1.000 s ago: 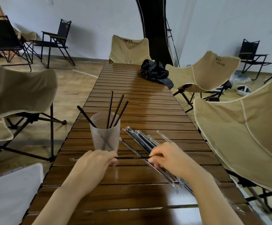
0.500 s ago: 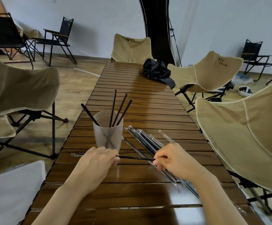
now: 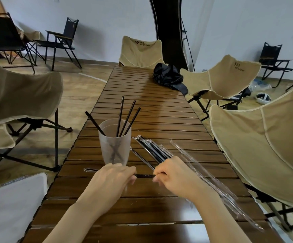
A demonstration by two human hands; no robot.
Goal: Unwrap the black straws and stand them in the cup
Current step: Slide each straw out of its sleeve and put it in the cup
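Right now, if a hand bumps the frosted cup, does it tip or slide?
Probably tips rather than slides: the cup is tall, narrower at the base, and looks like thin translucent plastic, so likely light. The four black straws lean on its rim and stick out well above it, adding slight top weight. The slatted table has grooves that could catch the base.

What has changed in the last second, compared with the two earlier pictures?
The left hand and the right hand moved toward each other, so the stretch of the black straw showing between them is shorter. Both hands still hold it. The cup, the four straws in it and the wrapped straws on the table stayed in place.
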